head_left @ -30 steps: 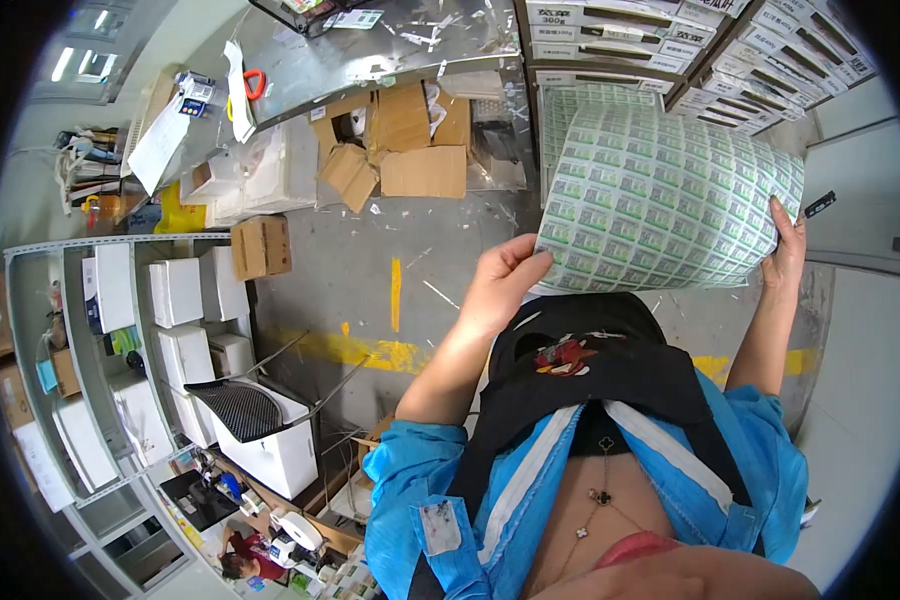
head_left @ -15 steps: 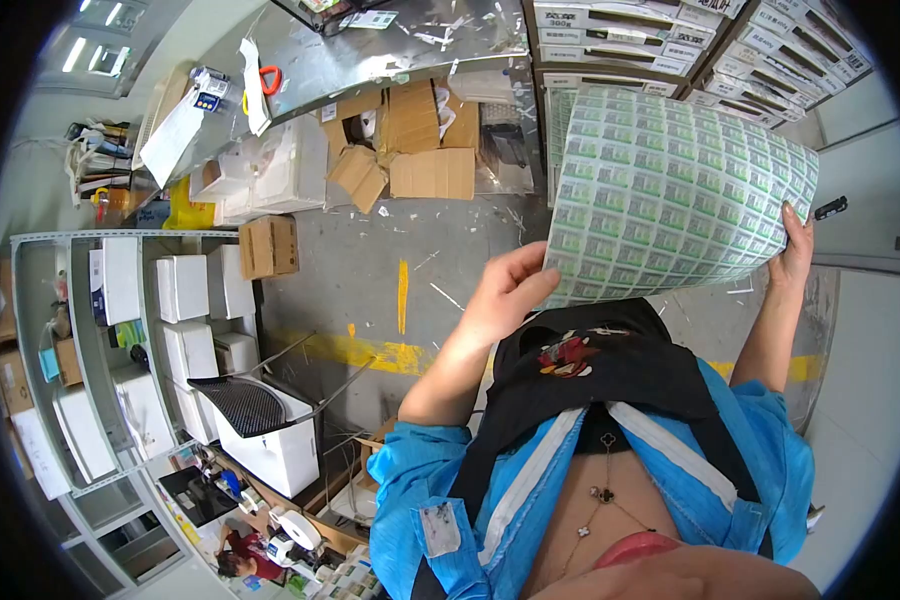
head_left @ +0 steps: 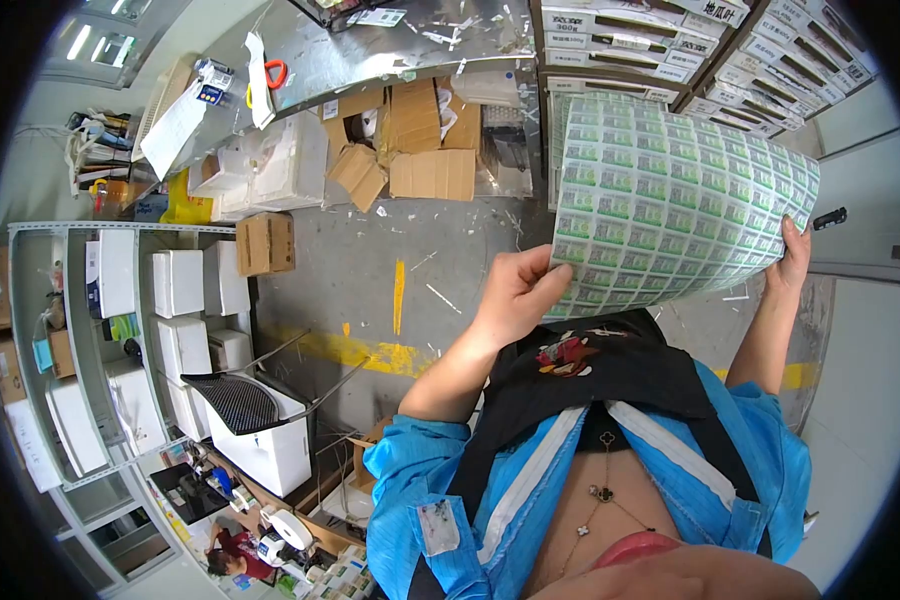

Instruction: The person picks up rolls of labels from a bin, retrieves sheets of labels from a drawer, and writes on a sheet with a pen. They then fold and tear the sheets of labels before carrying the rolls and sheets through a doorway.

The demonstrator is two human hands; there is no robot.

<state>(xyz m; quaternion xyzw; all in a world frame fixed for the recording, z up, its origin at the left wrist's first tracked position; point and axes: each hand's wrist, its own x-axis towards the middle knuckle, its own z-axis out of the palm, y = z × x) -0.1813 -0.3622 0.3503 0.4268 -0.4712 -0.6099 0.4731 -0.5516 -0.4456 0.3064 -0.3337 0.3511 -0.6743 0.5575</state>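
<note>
A large sheet of small green-and-white printed labels (head_left: 670,200) is held up in front of me, bowed into a curve. My left hand (head_left: 518,297) pinches its lower left corner between thumb and fingers. At the sheet's right edge, my right hand (head_left: 793,258) grips it with the thumb on the front; the other fingers are mostly hidden behind it. The sheet covers part of the drawers behind it. Its lower edge is just above my black apron (head_left: 610,370).
Label-marked drawers (head_left: 620,45) stand at the back right. A metal bench (head_left: 410,60) carries orange-handled scissors (head_left: 274,74) and paper scraps, with an opened cardboard box (head_left: 430,175) underneath. At left are shelves with white boxes (head_left: 178,285), a black mesh chair (head_left: 232,402) and another person (head_left: 238,552).
My left hand and the sheet's lower left corner have shifted slightly right and down in view. Both hands still hold the sheet, and its curve has barely changed.
</note>
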